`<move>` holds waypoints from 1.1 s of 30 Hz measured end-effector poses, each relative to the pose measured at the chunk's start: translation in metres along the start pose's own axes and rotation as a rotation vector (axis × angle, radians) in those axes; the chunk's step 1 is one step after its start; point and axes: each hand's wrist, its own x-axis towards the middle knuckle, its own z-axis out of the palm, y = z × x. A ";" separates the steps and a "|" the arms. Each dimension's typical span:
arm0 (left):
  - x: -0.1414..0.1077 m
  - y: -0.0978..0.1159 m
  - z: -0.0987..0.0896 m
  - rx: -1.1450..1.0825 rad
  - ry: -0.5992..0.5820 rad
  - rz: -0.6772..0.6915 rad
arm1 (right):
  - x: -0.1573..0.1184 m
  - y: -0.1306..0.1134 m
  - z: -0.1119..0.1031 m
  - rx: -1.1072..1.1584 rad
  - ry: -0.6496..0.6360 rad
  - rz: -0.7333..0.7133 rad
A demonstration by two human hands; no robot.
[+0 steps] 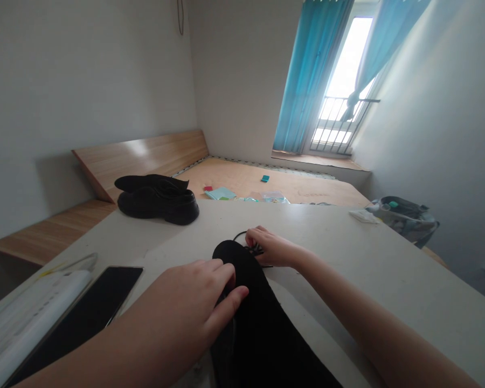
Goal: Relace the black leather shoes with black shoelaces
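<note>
A black shoe (pixel 254 318) lies lengthwise on the white table top (pixel 359 258), its far end pointing away from me. My left hand (pixel 198 293) grips the shoe's near side, with the thumb and fingers wrapped over it. My right hand (pixel 270 248) sits at the far end, its fingers curled over a tangle of thin black shoelace (pixel 254 248). A loop of that lace rises just beyond the shoe. Much of the shoe's upper is hidden by my hands and its dark colour.
A pair of black shoes (pixel 157 200) stands on the table's far left. A black phone (pixel 73 318) and a white power strip (pixel 32 318) lie at the near left. Past the table edge are a wooden platform (pixel 267 183) with small items and a grey bag (pixel 404 218).
</note>
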 end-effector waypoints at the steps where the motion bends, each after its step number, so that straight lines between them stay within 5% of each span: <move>1: 0.000 0.000 0.000 0.003 -0.002 0.001 | -0.001 -0.001 0.000 -0.009 0.009 0.037; 11: 0.000 -0.002 0.002 0.022 0.013 0.006 | -0.002 0.008 0.003 -0.132 0.018 0.301; 19: -0.002 -0.002 0.002 0.014 0.009 0.005 | -0.001 0.003 0.004 -0.034 0.022 0.214; 23: -0.001 -0.003 0.001 0.015 0.016 0.010 | -0.001 -0.001 -0.002 0.211 0.204 0.181; 28: -0.001 -0.003 -0.005 0.028 -0.001 -0.012 | -0.011 -0.029 -0.044 0.664 0.381 0.098; 33: -0.004 -0.008 -0.008 0.000 0.017 0.015 | -0.038 -0.092 -0.074 1.182 0.253 -0.021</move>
